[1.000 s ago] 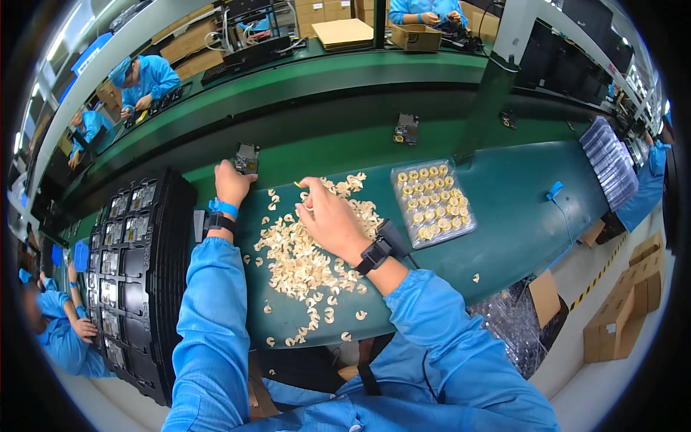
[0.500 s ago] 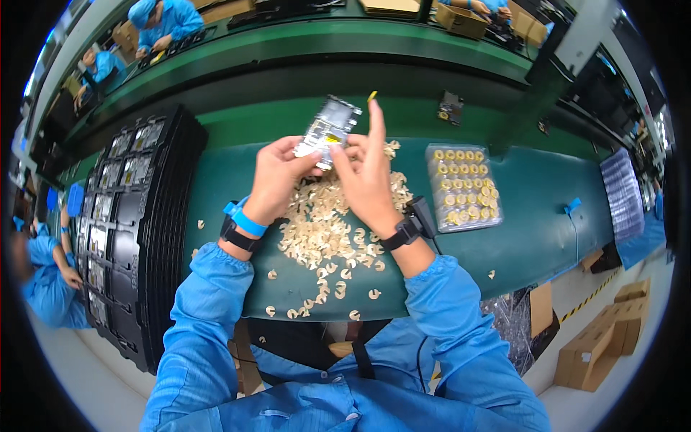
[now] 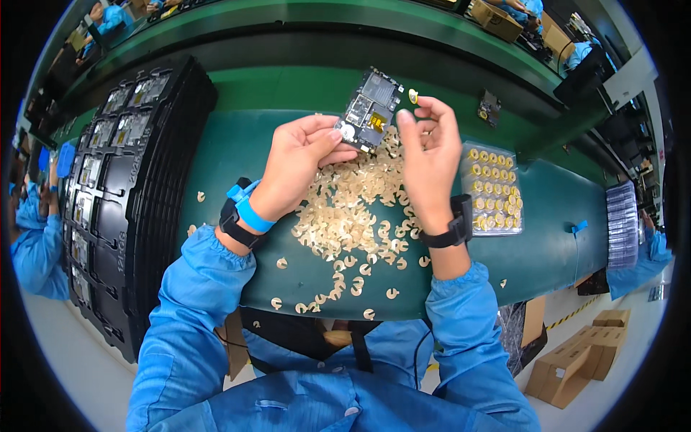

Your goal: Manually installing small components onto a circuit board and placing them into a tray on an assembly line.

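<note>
1. Bench point(image 3: 237, 147): green top, under the heap of pale scraps point(image 3: 338, 216), which serves as reference point.
2. Stack of black trays point(image 3: 129, 173): left of the heap. Several pockets filled; pale characters run along the side.
3. Cardboard boxes point(image 3: 572, 353): on the floor, to the right of the heap and nearer the person. Dark printing, too small to make out.
4. Clear tray point(image 3: 493, 232): just right of the heap, with rows of yellow-rimmed discs point(image 3: 491, 173). No lettering readable on them.
5. Left hand point(image 3: 291, 162): over the heap's far left side, thumb and fingers clamped on the lower-left corner of the circuit board point(image 3: 368, 108).
6. Right hand point(image 3: 432, 147): over the heap's right side. Change: touching the board half a second ago, now clear of it. Thumb and forefinger stand apart.
7. Board: held up at the heap's far edge, now by the left hand alone; its face appears free to work on. Fine markings illegible.
8. Small yellow-rimmed disc point(image 3: 413, 96): at the right forefinger's tip, beyond the heap, apart from the board.
</note>
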The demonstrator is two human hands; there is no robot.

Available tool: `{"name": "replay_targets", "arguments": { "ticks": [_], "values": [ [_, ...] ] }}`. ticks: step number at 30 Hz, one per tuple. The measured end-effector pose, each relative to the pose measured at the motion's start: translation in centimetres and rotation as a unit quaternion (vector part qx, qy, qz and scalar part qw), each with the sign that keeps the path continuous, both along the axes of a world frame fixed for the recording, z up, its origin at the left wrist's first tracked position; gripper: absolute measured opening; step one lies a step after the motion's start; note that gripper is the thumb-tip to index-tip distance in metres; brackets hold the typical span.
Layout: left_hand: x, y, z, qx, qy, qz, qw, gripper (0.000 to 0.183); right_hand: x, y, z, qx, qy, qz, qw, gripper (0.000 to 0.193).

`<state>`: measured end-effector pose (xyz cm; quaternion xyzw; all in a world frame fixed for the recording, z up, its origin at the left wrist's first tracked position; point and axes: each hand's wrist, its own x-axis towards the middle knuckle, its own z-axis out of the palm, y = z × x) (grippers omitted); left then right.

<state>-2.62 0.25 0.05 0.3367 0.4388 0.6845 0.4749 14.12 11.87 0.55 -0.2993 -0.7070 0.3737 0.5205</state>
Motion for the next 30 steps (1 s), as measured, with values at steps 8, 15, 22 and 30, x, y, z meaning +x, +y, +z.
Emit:
{"name": "replay_targets", "arguments": {
  "ticks": [8, 15, 22, 30],
  "values": [
    [0.1, -0.5, -0.2, 0.017, 0.089, 0.023, 0.996, 0.028, -0.9, -2.1, 0.2, -0.1, -0.011, 0.236, 0.966, 0.011],
    [0.2, -0.5, -0.7, 0.0, 0.1, 0.027, 0.995, 0.028, -1.2, -2.0, -0.5, -0.075, -0.054, 0.221, 0.971, 0.012],
    [0.5, -0.8, -0.3, -0.001, 0.109, 0.03, 0.994, 0.028, -1.2, -2.1, -0.5, -0.062, -0.065, 0.204, 0.975, 0.011],
    [0.6, -0.8, -0.1, 0.009, 0.12, 0.026, 0.992, 0.028, -1.3, -2.1, -0.7, -0.036, -0.066, 0.191, 0.979, 0.012]
  ]
}}
